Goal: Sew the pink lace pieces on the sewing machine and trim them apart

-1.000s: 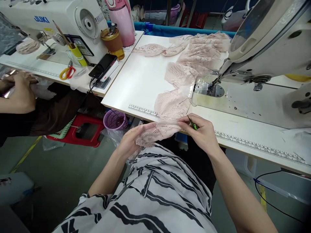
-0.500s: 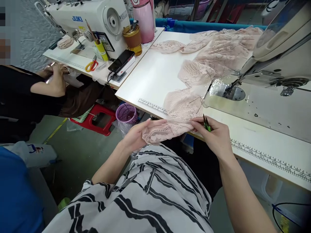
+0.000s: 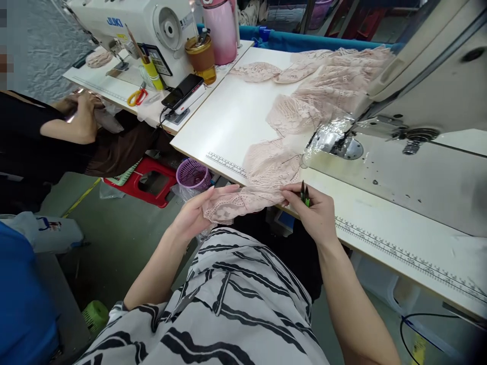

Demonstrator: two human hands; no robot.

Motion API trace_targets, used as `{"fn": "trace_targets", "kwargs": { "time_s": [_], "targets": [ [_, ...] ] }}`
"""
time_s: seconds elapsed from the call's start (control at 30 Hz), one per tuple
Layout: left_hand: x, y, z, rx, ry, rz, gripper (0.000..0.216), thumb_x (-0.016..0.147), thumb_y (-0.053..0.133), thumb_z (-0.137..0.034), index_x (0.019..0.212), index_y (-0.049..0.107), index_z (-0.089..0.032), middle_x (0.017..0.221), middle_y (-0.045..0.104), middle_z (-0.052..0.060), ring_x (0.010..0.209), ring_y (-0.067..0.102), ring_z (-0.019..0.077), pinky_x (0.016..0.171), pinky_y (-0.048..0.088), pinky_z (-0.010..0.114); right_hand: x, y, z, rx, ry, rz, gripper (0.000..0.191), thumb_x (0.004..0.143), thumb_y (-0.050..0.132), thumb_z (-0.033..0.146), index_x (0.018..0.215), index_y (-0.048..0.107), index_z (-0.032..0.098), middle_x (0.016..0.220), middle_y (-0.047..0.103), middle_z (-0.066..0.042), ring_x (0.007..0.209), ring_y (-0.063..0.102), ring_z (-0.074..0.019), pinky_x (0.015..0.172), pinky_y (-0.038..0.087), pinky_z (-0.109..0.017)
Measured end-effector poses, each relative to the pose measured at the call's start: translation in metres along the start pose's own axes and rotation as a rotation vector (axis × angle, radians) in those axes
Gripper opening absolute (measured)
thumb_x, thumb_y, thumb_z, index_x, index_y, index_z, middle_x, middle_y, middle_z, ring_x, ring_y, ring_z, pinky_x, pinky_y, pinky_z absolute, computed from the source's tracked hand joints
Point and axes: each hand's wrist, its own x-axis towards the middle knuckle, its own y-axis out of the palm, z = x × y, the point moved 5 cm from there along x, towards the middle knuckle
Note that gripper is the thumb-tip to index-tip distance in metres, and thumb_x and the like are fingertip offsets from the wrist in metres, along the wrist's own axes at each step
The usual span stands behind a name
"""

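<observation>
A strip of pale pink lace fabric (image 3: 232, 204) hangs at the table's front edge, stretched between my two hands. Its end rests against the palm of my left hand (image 3: 190, 215), whose fingers are fairly straight behind the lace. Thumb and forefinger of my right hand (image 3: 314, 210) pinch the strip's other side. Small thread snips with green handles (image 3: 305, 197) are tucked in that same hand, dark tips pointing up. More of the gathered lace runs back over the white table (image 3: 228, 121) toward the needle area of the sewing machine (image 3: 348, 147).
To the left, a second sewing machine (image 3: 152, 30) has a phone (image 3: 182, 91), orange-handled scissors (image 3: 137, 96) and an amber cup (image 3: 201, 56) nearby. A co-worker's arm (image 3: 72, 121) is at far left. Below stand a purple basket (image 3: 193, 174) and a red stool (image 3: 162, 187).
The whole view has shifted, so the table and both hands appear farther left. My hands keep their hold on the lace, with little visible change in it.
</observation>
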Motion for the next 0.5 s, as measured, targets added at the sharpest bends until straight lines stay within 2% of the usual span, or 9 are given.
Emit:
{"fn": "trace_targets", "kwargs": {
  "time_s": [0.2,0.33,0.5],
  "targets": [
    [0.003,-0.008,0.002,0.070,0.068,-0.099,0.042,0.098,0.057,-0.042,0.123,0.074,-0.014,0.127,0.072,0.013,0.117,0.068,0.0311,0.099,0.052,0.037,-0.002,0.000,0.002,0.012,-0.021,0.019,0.013,0.089,0.070,0.034,0.090,0.075,0.023,0.082,0.071,-0.001,0.067,0.065,-0.0141,0.068,0.060,-0.029],
    [0.007,-0.012,0.000,0.125,0.071,-0.071,0.043,0.096,0.060,-0.045,0.125,0.074,-0.015,0.123,0.074,0.013,0.116,0.069,0.0327,0.100,0.053,0.040,-0.004,0.000,0.002,-0.016,-0.041,0.009,0.010,0.092,0.069,0.032,0.092,0.075,0.024,0.085,0.071,-0.001,0.071,0.066,-0.0139,0.071,0.060,-0.029],
    [0.014,-0.020,0.000,0.165,0.083,-0.017,0.043,0.096,0.061,-0.046,0.123,0.075,-0.015,0.119,0.076,0.014,0.113,0.070,0.0318,0.095,0.056,0.037,-0.007,0.000,-0.001,-0.023,-0.061,-0.004,0.011,0.094,0.067,0.031,0.095,0.076,0.024,0.087,0.071,-0.001,0.075,0.066,-0.0145,0.073,0.059,-0.029]
  ]
}}
